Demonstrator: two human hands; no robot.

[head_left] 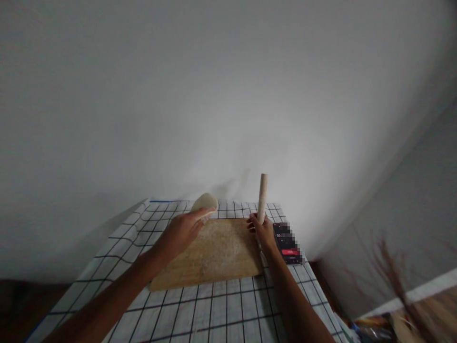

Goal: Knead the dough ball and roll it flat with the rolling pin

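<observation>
A thin, pale round of dough [206, 202] is pinched in my left hand [186, 229], lifted over the far left part of a wooden board [224, 250]. Light flour-like marks dust the board's surface. My right hand [262, 229] grips a plain wooden rolling pin [263, 193] near its lower end, holding it upright above the board's right edge. The fingers of the right hand are partly curled around the pin.
A white cloth with dark grid lines [200, 314] covers the table under the board. A phone with a dark screen [287, 245] lies just right of the board. A pale wall [221, 95] rises behind the table. Dry twigs [389, 262] stand at the lower right.
</observation>
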